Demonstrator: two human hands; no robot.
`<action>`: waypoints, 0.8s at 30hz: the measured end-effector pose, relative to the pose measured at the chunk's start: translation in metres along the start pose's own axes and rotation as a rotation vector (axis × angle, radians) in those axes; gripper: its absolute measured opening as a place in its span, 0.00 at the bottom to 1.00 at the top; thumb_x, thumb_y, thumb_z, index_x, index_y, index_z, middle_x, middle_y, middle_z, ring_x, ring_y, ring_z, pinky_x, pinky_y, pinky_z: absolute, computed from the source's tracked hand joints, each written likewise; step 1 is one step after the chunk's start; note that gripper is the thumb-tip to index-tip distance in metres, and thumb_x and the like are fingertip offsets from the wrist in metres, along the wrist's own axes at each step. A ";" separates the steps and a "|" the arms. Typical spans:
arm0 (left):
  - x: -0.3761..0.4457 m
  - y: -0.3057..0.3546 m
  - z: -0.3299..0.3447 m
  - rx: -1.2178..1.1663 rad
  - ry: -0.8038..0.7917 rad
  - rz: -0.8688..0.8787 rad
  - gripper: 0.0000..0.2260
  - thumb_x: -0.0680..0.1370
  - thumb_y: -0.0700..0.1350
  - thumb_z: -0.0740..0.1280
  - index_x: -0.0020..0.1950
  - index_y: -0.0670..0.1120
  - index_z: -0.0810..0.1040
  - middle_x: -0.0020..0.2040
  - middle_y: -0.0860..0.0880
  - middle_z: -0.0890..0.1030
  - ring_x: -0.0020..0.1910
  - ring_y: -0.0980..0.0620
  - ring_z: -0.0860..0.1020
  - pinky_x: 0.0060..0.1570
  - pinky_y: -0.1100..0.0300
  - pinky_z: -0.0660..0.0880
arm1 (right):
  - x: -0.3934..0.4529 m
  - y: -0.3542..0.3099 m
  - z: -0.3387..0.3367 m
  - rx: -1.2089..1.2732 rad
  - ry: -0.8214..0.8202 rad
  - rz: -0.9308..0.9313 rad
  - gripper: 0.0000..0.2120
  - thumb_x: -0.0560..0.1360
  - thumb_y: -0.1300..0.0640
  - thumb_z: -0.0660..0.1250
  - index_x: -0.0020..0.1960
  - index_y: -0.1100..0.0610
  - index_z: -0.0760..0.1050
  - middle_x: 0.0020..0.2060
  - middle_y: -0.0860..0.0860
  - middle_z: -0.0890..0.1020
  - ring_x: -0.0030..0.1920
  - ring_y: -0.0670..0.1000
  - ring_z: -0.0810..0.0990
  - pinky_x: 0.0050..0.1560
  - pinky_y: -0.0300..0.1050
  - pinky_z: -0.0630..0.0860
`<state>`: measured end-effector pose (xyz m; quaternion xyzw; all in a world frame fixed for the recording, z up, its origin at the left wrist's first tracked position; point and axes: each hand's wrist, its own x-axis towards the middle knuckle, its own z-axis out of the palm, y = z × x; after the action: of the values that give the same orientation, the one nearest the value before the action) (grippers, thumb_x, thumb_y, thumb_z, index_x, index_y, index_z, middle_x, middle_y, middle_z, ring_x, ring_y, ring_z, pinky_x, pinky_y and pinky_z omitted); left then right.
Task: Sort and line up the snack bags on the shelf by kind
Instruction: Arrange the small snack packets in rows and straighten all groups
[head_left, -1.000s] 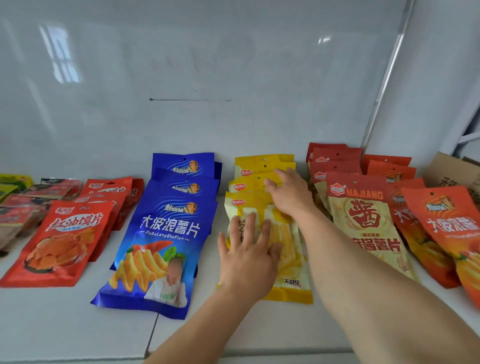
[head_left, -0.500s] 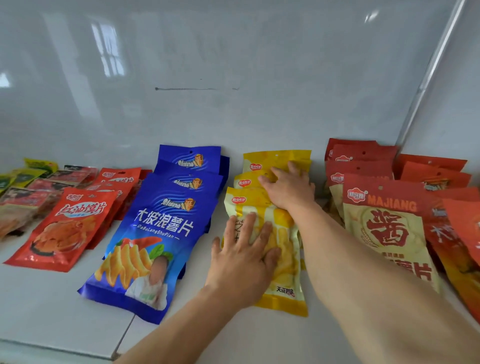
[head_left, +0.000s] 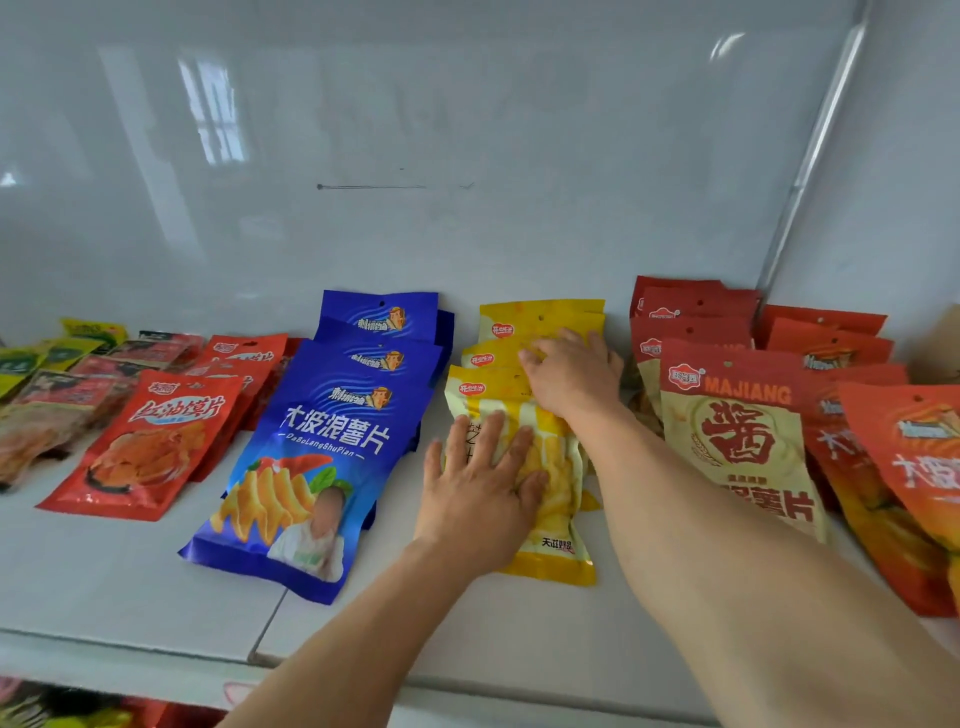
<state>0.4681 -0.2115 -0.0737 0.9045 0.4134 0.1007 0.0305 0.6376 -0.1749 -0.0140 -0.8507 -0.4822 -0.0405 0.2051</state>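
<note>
Snack bags lie in overlapping rows on a white shelf. In the middle is a row of yellow bags. My left hand lies flat on the front yellow bag, fingers spread. My right hand rests palm down on the yellow bags farther back, fingers slightly curled. To the left runs a row of blue chip bags, then red bags. To the right stand red-and-cream MAJIANG bags and orange bags.
Green and dark-red small bags crowd the far left of the shelf. A glossy white back wall rises behind the rows. A cardboard box edge shows at the far right. A lower shelf with more bags shows at bottom left.
The camera view has shifted slightly left and down. My right hand slid a little back along the yellow row; my left hand stays pressed on the front yellow bag.
</note>
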 end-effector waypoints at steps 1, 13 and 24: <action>-0.001 0.000 0.000 0.007 0.019 0.002 0.29 0.79 0.66 0.38 0.81 0.61 0.47 0.83 0.54 0.44 0.81 0.44 0.41 0.76 0.42 0.40 | -0.006 0.001 -0.002 0.008 0.009 -0.004 0.23 0.81 0.39 0.51 0.71 0.44 0.72 0.76 0.48 0.64 0.77 0.58 0.55 0.72 0.59 0.56; -0.007 0.018 -0.018 -0.026 0.175 -0.001 0.25 0.83 0.58 0.54 0.79 0.53 0.60 0.80 0.49 0.59 0.80 0.44 0.52 0.77 0.43 0.50 | -0.114 0.038 -0.059 0.182 0.161 -0.030 0.18 0.81 0.44 0.59 0.65 0.51 0.77 0.61 0.50 0.79 0.59 0.52 0.78 0.56 0.49 0.75; 0.017 0.151 -0.026 -1.083 0.008 -0.195 0.32 0.81 0.58 0.63 0.81 0.48 0.57 0.77 0.49 0.67 0.74 0.49 0.68 0.64 0.58 0.70 | -0.141 0.156 -0.078 0.422 0.223 0.301 0.33 0.79 0.39 0.61 0.78 0.54 0.60 0.74 0.53 0.67 0.73 0.55 0.66 0.72 0.53 0.64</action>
<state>0.5859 -0.2990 -0.0251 0.7165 0.3846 0.2990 0.4992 0.7034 -0.3891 -0.0285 -0.8415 -0.3225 -0.0016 0.4334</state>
